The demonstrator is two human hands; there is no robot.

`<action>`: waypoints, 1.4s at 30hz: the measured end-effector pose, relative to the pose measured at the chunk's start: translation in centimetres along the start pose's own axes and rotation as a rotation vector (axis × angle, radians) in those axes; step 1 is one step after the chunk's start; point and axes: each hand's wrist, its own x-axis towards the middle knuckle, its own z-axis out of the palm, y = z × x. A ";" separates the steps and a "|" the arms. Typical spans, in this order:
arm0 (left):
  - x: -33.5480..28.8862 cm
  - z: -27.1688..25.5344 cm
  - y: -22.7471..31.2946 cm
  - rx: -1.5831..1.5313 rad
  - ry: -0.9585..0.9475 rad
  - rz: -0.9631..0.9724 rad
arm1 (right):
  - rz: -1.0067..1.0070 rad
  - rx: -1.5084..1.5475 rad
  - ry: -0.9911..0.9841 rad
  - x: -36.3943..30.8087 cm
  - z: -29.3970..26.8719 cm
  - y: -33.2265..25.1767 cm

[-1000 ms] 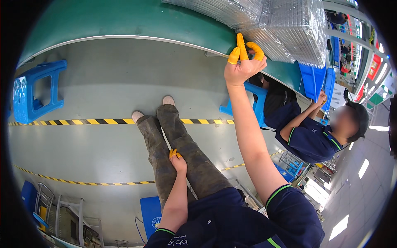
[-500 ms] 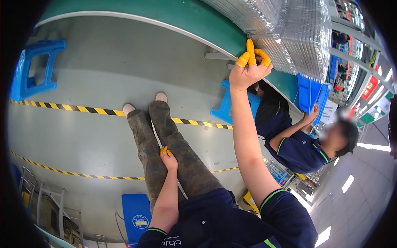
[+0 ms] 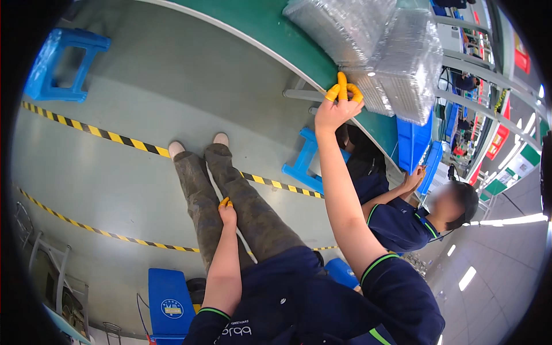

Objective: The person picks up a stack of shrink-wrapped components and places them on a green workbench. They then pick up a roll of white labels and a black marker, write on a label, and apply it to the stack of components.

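My right hand (image 3: 339, 106) is raised at the edge of a long green-topped table (image 3: 253, 26), its arm stretched forward. Yellow finger cots cover its thumb and two fingers, which are apart and hold nothing I can see. Its longest fingertip is at the lower corner of stacked trays in clear plastic wrap (image 3: 402, 69); whether it touches them I cannot tell. My left hand (image 3: 228, 213) hangs in front of my thighs, also with yellow finger cots. Its fingers are loosely bent and slightly apart, with nothing visible in them.
A co-worker (image 3: 397, 221) sits at the table on my right, hands at blue bins (image 3: 414, 138). One blue stool (image 3: 305, 164) is under the table edge, another (image 3: 63, 63) at far left. Striped tape (image 3: 86, 131) crosses the floor. A blue chair back (image 3: 171, 302) is behind me.
The view has shifted, so the wrapped stacks and co-worker appear further left. My right hand stays by the stack's corner. My left hand still hangs at my thighs.
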 end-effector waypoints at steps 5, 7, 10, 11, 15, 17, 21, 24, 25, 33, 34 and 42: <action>-0.9 -2.9 10.7 -0.587 -0.164 -0.361 | 0.037 0.016 -0.102 0.8 -1.7 -1.6; -0.6 -6.0 13.8 -0.662 -0.178 -0.199 | 0.125 0.075 -0.180 2.0 -2.1 -2.6; -0.9 -11.9 16.6 -0.605 0.017 -0.040 | 0.696 0.407 -0.371 5.5 -2.7 -5.1; -1.2 -14.2 17.1 -0.556 0.098 -0.046 | 0.785 0.403 -0.406 6.8 -2.1 -5.4; -2.1 -24.6 9.9 -0.627 0.259 -0.103 | 1.645 1.087 -0.220 9.5 3.7 -8.3; -3.7 -28.0 6.0 -0.646 0.345 -0.213 | 1.991 1.471 -0.255 10.6 3.8 -6.3; -9.7 -32.5 1.3 -0.702 0.402 -0.489 | 2.260 1.689 -0.115 11.2 3.9 -5.2; -13.3 -36.4 0.0 -0.807 0.297 -0.594 | 2.296 1.527 -0.079 12.2 3.5 -9.7; -13.9 -38.4 0.7 -0.816 0.272 -0.599 | 2.078 1.349 -0.251 11.8 3.5 -12.2; -1.0 -57.8 16.7 -0.514 0.271 -0.228 | -0.252 -0.678 -0.711 14.3 3.0 -19.1; 1.5 -60.0 18.7 -0.442 0.286 -0.159 | -0.306 -0.748 -0.860 14.0 3.4 -17.3; 6.0 -56.3 36.2 -0.358 0.180 -0.050 | -0.554 -1.043 -1.038 12.7 2.3 -21.3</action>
